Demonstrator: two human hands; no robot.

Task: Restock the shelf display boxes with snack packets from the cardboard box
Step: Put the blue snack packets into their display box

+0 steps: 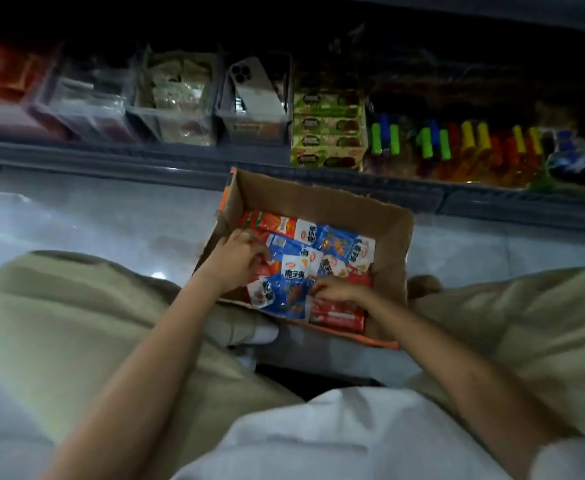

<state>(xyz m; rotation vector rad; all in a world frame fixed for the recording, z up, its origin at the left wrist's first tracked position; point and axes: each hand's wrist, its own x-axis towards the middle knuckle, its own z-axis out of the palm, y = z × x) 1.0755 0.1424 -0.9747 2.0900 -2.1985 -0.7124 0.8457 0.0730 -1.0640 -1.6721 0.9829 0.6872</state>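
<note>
Snack packets (294,271) mid-frame are pinched by my curled left hand (241,259) and right hand (336,292); best to lift one squared stack.

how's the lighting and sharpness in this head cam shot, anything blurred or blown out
Head view: the shelf sinks into near black at the back; the clear display boxes at left are blurred; glare whitens the floor at left; the snack packets in the cardboard box read sharpest; wide-angle distortion bows its front edge.
</note>
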